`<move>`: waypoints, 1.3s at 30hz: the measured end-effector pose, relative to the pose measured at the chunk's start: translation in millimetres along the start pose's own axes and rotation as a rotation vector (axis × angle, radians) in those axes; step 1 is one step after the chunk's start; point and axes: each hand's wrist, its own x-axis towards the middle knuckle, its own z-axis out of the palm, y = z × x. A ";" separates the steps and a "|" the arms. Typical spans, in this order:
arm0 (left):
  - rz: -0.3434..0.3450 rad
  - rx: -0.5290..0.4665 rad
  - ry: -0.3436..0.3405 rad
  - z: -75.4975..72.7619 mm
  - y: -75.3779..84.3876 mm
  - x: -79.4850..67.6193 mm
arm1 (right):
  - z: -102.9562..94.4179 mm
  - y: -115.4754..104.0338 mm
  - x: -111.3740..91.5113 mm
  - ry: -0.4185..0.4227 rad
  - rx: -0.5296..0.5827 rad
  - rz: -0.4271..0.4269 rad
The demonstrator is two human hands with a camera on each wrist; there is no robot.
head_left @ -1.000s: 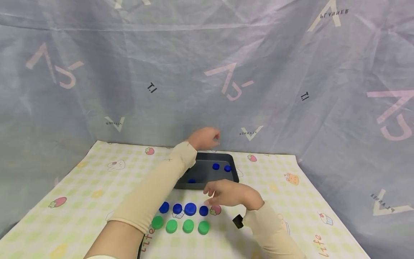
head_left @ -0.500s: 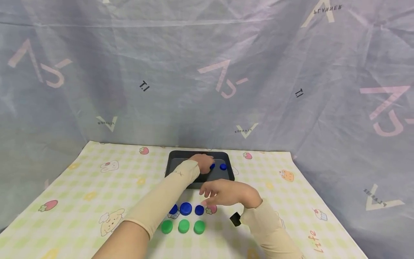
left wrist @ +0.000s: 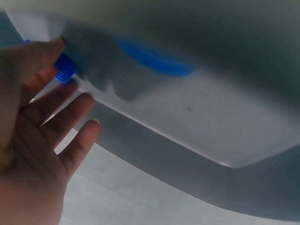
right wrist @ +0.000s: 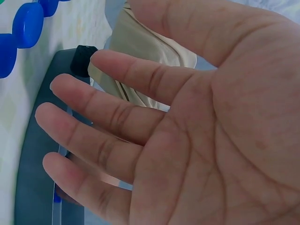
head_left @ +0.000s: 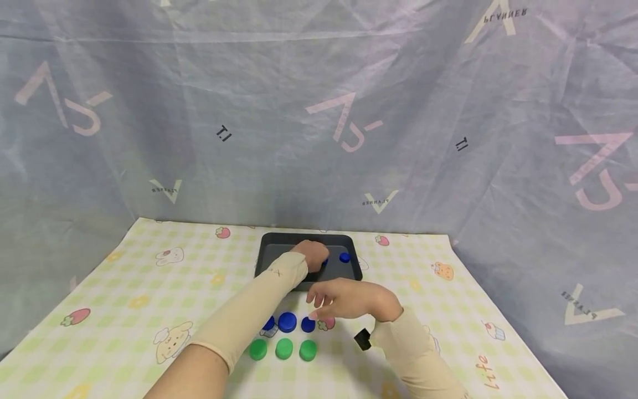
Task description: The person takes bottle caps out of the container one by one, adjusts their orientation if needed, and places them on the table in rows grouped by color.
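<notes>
Inside the dark grey tray point(head_left: 275, 252), my left hand point(head_left: 311, 255) is lowered, palm hidden in the head view. In the left wrist view its thumb and index finger pinch a blue bottle cap point(left wrist: 64, 69), which looks tilted; the other fingers are spread. A second blue cap point(head_left: 345, 257) lies farther right in the tray, and a closer blue cap point(left wrist: 157, 60) shows in the left wrist view. My right hand point(head_left: 344, 297) hovers at the tray's near side with relaxed, parted fingers, holding nothing. Just below its fingertips sits a blue cap point(head_left: 308, 324) on the tablecloth.
Before the tray are a larger blue cap point(head_left: 287, 322) and a row of green caps point(head_left: 284, 348); my left sleeve point(head_left: 249, 302) covers part of both rows. A black square piece point(head_left: 363, 339) is at my right wrist. A grey curtain point(head_left: 319, 138) hangs behind the table.
My left hand has come down from above the tray's back edge into it. The blue cap by its fingers has shifted slightly nearer to me. The right hand stays in place.
</notes>
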 end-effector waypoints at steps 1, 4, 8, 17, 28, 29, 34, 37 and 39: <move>0.006 0.017 0.015 -0.4 0.5 -1.1 | 0.1 0.3 -0.2 -0.001 0.002 0.000; 0.026 0.046 0.040 -2.9 0.4 -3.0 | -0.7 0.1 -0.9 -0.007 -0.004 -0.003; 0.042 -0.040 0.058 -8.3 -6.7 -2.1 | -2.5 -0.8 -2.0 -0.009 -0.001 -0.002; 0.139 -0.532 0.363 -78.4 -39.9 -36.7 | -7.7 0.1 -6.5 0.025 -0.015 -0.002; 0.236 -0.641 0.672 -99.9 -48.8 -125.3 | -5.9 -7.0 -10.8 0.016 0.005 -0.027; 0.245 -0.644 0.687 -98.2 -47.3 -133.6 | -5.7 -7.8 -11.3 0.015 0.007 -0.029; 0.286 -0.681 0.789 -90.2 -39.8 -168.5 | -5.8 -13.7 -13.5 0.006 0.021 -0.049; 0.298 -0.706 0.827 -89.3 -34.9 -183.7 | -7.2 -17.6 -14.9 0.009 0.029 -0.081; 0.289 -0.706 0.838 -89.4 -31.9 -191.2 | -8.5 -20.0 -15.8 0.021 0.036 -0.107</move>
